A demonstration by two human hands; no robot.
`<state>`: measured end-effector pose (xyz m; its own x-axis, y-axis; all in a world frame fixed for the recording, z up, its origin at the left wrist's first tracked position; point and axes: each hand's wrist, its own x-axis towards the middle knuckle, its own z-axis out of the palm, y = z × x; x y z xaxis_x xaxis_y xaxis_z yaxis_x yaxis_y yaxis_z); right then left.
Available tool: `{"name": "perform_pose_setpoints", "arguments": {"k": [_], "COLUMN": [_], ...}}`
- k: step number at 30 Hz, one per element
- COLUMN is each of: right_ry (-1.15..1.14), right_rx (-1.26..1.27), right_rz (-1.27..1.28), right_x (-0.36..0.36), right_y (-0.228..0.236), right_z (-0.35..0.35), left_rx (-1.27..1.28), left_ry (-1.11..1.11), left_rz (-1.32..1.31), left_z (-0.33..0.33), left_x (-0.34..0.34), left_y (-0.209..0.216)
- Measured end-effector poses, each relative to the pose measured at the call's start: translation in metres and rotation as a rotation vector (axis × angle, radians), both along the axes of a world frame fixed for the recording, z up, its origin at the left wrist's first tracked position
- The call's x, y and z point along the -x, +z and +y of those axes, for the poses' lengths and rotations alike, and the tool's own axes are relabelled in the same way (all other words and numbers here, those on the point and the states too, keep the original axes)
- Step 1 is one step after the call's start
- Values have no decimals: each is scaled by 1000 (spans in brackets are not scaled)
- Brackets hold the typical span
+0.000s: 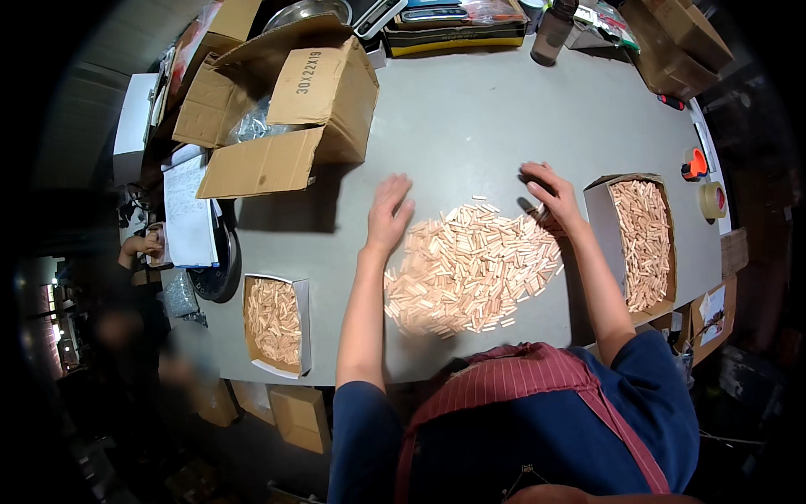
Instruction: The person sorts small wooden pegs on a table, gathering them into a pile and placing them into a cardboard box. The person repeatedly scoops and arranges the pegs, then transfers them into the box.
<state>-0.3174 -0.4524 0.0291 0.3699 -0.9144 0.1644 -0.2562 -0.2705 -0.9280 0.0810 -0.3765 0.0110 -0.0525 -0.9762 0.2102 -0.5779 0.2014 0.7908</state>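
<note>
A wide heap of short wooden dowels point(478, 269) lies spread on the grey table point(453, 109). My left hand point(389, 212) rests at the heap's far left edge, its fingers stretched out and no dowel visible in it. Across the heap, my right hand point(554, 195) hovers over the far right edge with fingers apart and slightly bent. A few dowels show right beside its thumb; whether it touches them is unclear. One cardboard box full of dowels point(644, 244) stands to the right, and a smaller box of dowels point(274, 323) stands to the left.
An open carton point(340, 97) with clear plastic inside stands at the far left. Written papers point(191, 210) lie by a round dark scale-like object point(220, 269). A brown bottle point(554, 35) stands at the back. Tape rolls point(713, 202) sit near the right edge. Another person's hand point(149, 244) shows at left.
</note>
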Motion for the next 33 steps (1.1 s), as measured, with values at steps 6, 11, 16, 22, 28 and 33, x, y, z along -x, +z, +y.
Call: {"name": "perform_pose_setpoints", "arguments": {"k": [6, 11, 16, 22, 28, 33], "right_ry": [-31, 90, 280, 359, 371, 311], "right_rx": [110, 126, 100, 58, 67, 47], "right_rz": [172, 200, 217, 194, 166, 188], "right_x": [36, -6, -40, -43, -44, -41], "right_y": [-27, -29, -18, -13, -12, -3], "right_z": [30, 33, 40, 52, 65, 59], "left_rx": [-65, -109, -196, -174, -219, -86], "left_ry": [-277, -383, -418, -460, -440, -90], "left_rz": [25, 24, 83, 104, 115, 149], "left_z": [5, 2, 7, 29, 47, 61], "left_x": [49, 78, 87, 91, 90, 60], "left_y": [11, 19, 18, 22, 35, 41]}}
